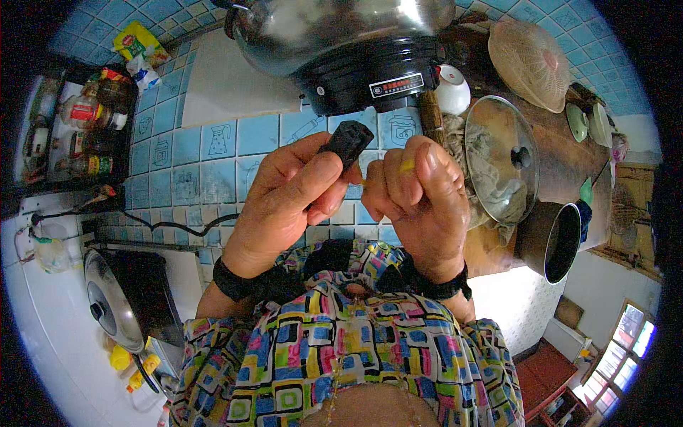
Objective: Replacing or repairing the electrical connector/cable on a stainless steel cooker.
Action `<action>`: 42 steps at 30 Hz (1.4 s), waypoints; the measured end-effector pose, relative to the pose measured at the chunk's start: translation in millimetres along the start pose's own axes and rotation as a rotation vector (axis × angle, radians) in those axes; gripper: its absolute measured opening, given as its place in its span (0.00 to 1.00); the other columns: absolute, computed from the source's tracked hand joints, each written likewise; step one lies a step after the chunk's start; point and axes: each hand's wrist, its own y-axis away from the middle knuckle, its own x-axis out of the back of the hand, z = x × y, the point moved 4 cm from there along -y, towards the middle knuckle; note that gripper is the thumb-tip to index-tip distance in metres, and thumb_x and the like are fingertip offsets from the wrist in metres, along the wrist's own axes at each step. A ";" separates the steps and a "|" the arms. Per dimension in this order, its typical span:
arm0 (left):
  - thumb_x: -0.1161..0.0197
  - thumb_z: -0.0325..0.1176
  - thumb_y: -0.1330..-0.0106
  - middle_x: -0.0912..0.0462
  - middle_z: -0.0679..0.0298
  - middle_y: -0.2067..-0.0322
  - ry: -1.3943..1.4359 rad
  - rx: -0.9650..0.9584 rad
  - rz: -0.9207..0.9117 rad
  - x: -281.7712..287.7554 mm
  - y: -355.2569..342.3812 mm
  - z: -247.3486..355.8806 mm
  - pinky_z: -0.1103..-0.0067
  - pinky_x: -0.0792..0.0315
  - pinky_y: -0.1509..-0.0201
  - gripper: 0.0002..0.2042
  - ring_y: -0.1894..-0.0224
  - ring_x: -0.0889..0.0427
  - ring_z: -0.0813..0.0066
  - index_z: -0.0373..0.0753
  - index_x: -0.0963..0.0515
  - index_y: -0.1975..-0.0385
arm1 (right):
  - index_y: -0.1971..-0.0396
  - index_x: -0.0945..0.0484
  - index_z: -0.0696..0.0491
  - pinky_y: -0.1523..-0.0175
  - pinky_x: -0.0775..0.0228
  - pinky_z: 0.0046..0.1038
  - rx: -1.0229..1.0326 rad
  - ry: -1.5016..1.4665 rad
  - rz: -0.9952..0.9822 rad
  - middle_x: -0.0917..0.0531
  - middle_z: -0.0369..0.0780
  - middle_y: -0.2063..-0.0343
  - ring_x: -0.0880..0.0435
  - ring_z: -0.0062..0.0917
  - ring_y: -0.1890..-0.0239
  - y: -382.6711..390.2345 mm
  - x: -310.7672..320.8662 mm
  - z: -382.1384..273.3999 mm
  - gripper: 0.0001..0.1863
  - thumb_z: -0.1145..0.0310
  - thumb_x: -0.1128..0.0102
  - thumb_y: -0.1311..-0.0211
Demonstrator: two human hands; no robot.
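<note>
My left hand (288,188) is closed around a short, black, blocky piece (348,141), held between thumb and fingers with its end pointing up and away. What kind of piece it is I cannot make out. Close beside it on the right, my right hand (423,203) is closed, its fingers curled and pressed together. A small bit of something yellow (407,165) shows between those fingers; most of it is hidden. Both hands are raised in front of my patterned shirt (341,334), nearly touching each other. Dark bands (238,281) circle both wrists.
Ahead stands a large metal pot (284,35) on a black base (356,84). To the right are a white bowl (453,92), a glass lid (509,124) over cloth, a woven basket (530,64) and a dark pot (548,245). A bottle rack (60,186) and pan lid (114,302) sit left.
</note>
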 end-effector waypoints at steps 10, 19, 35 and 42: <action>0.49 0.47 0.42 0.37 0.71 0.89 0.081 0.095 0.011 9.0 -2.9 -12.1 0.89 0.48 0.85 0.18 0.88 0.42 0.86 0.34 0.31 0.72 | 0.85 0.37 0.54 0.80 0.48 0.19 -0.016 0.179 -0.034 0.34 0.36 0.89 0.39 0.18 0.85 -1.2 11.0 0.3 0.17 0.62 0.60 0.40; 0.43 0.28 0.54 0.32 0.68 0.85 0.147 0.131 -0.271 -9.1 -2.6 12.2 0.89 0.43 0.86 0.08 0.89 0.37 0.84 0.35 0.35 0.77 | 0.81 0.38 0.49 0.70 0.42 0.26 0.060 -0.596 0.005 0.36 0.34 0.89 0.37 0.23 0.84 -16.5 -13.2 -8.2 0.16 0.57 0.68 0.38; 0.33 0.37 0.57 0.25 0.65 0.82 -0.588 -0.103 -0.587 -35.0 10.5 30.6 0.77 0.35 0.79 0.11 0.80 0.25 0.67 0.42 0.29 0.81 | 0.90 0.39 0.57 0.80 0.49 0.27 -0.167 0.260 -0.543 0.37 0.37 0.90 0.37 0.29 0.86 19.4 -27.8 -49.4 0.19 0.62 0.51 0.46; 0.39 0.44 0.53 0.26 0.65 0.83 -0.682 -0.198 -0.714 -33.9 16.4 29.2 0.75 0.39 0.82 0.11 0.81 0.27 0.65 0.44 0.27 0.80 | 0.91 0.41 0.58 0.78 0.48 0.35 -0.075 0.274 -0.705 0.40 0.41 0.90 0.37 0.38 0.85 23.0 -38.5 -54.4 0.18 0.68 0.50 0.47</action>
